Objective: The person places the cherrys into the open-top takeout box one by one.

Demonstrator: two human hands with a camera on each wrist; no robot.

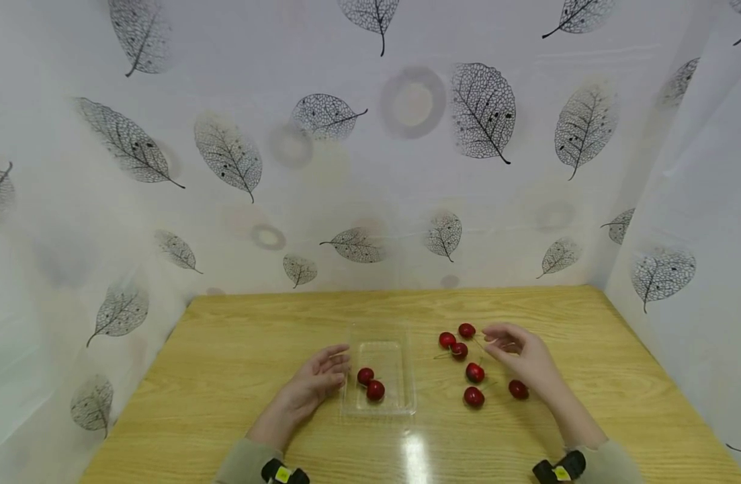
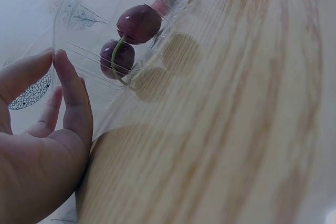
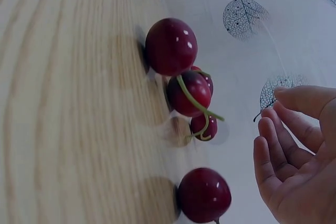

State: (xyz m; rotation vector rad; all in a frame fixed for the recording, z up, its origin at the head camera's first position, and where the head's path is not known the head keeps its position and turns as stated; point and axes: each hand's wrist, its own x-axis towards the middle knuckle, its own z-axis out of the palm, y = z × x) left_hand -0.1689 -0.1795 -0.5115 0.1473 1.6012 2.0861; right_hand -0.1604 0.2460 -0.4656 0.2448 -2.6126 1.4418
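Note:
A clear plastic box (image 1: 412, 376) stands in the middle of the table. Two dark red cherries (image 1: 375, 390) lie inside it, one with a green stem showing in the left wrist view. My left hand (image 1: 316, 383) is at the box's left side, thumb and index finger pinching its rim (image 2: 54, 30). Right of the box, several cherries (image 1: 475, 372) with thin stems lie loosely spread. Over them hovers my right hand (image 1: 521, 353), its fingers loosely bent near the stem of the farthest cherry (image 1: 467, 330). Nothing shows between its thumb and fingers in the right wrist view.
The wooden table (image 1: 255, 329) has a light yellow grain. A pale sheet (image 1: 370, 175) printed with dark leaves rises behind the table and along both sides. One cherry (image 1: 518, 389) lies below the right hand, close to the wrist.

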